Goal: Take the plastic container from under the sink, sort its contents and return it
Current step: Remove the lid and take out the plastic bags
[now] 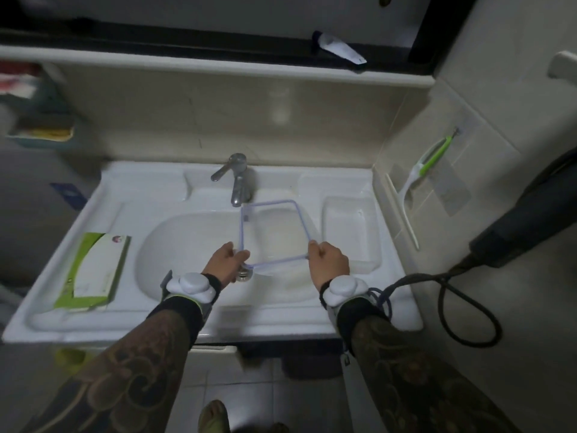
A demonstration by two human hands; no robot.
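A clear plastic container lid with a pale purple rim hangs over the white sink basin, below the tap. My left hand grips its near left corner and my right hand grips its near right corner. The clear plastic container stands on the sink's right ledge, open and apparently with nothing in it. Through the lid I see only the basin.
A chrome tap stands behind the basin. A green and white box lies on the left ledge. A green-handled brush hangs on the right wall. A dark hose loops at the right. Tiled floor lies below.
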